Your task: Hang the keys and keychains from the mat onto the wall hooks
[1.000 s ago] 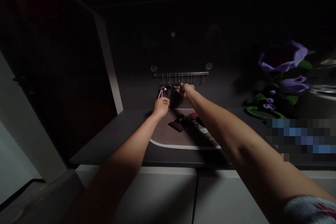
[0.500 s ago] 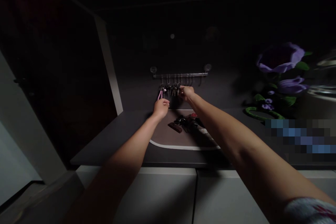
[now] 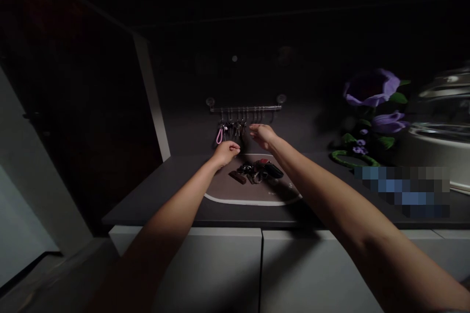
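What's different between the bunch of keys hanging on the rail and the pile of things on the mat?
The hanging keys dangle in a row from the rail, while the pile lies heaped on the mat. The keys have a pink loop at one end; the pile includes something red. Both contain small, dark items.

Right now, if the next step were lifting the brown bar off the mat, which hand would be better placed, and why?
Left, I would judge. The left hand appears lower and nearer the brown bar; the right hand is higher, beside the hanging keys, and farther from the bar.
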The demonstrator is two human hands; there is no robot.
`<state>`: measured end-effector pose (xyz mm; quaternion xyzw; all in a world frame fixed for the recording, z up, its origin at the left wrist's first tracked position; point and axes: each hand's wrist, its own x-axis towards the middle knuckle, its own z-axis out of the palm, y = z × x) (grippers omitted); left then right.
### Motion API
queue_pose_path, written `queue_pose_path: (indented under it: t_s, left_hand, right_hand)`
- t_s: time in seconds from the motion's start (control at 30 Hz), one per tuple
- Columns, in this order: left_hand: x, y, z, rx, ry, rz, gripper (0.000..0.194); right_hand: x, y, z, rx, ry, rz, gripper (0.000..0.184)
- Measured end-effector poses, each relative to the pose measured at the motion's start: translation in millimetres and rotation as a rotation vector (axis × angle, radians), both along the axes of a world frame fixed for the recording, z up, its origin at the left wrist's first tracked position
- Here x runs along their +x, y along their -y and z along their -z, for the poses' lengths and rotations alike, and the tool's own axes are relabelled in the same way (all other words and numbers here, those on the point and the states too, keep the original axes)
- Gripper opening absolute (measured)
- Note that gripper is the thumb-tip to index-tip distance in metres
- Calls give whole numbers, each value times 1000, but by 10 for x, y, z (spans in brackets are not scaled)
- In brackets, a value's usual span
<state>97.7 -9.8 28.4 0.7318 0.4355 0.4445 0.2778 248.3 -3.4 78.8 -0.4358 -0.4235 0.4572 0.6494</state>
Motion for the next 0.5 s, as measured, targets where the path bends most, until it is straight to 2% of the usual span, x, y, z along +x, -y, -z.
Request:
queue_pose_path:
  t_s: [0.13,0.23,0.33,0.5]
  left_hand:
    - [70,4,-137,128,-326,69,13]
    - [159,-36,-187,180,-486,112,13]
    - [256,-95,-123,196,-553,104,17]
    - [329,-193,120,135,-561,31,22]
  right_hand:
    - [113,194,79,42,-13,-39,14]
    - [182,299,204,89,6,-15,14]
    - [247,347,363,148,71,59,14]
    - [349,330,581,188,316,197,19]
